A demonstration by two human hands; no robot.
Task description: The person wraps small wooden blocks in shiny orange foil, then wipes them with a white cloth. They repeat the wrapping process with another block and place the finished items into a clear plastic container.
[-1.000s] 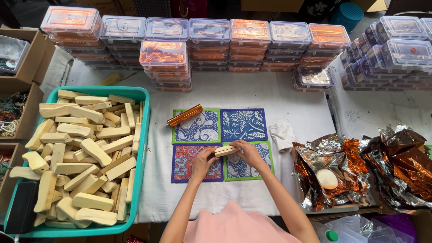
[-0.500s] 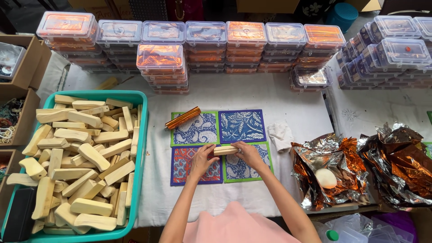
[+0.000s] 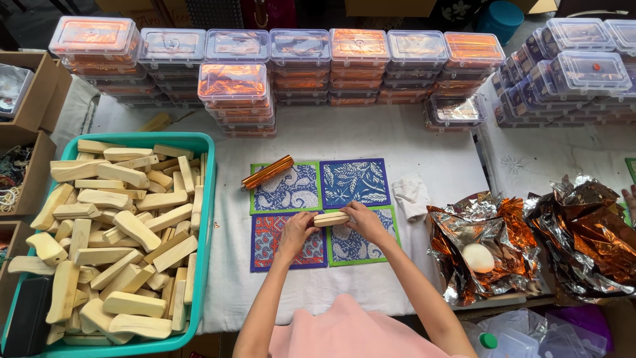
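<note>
Both my hands hold one short pale wooden block (image 3: 330,218) over four patterned cloth squares (image 3: 354,182) laid on the white table cover. My left hand (image 3: 296,229) grips the block's left end and my right hand (image 3: 363,221) its right end. A block wrapped in copper foil (image 3: 267,172) lies at the upper left corner of the squares, apart from my hands.
A teal tub (image 3: 206,199) full of wooden blocks sits at the left. Stacked clear lidded boxes (image 3: 298,50) line the far side. Crumpled copper foil sheets (image 3: 483,238) and a white rag (image 3: 411,195) lie to the right. Cardboard boxes (image 3: 30,99) stand at far left.
Little has changed: my hands still hold the block in the same spot, shifted only slightly over the squares.
</note>
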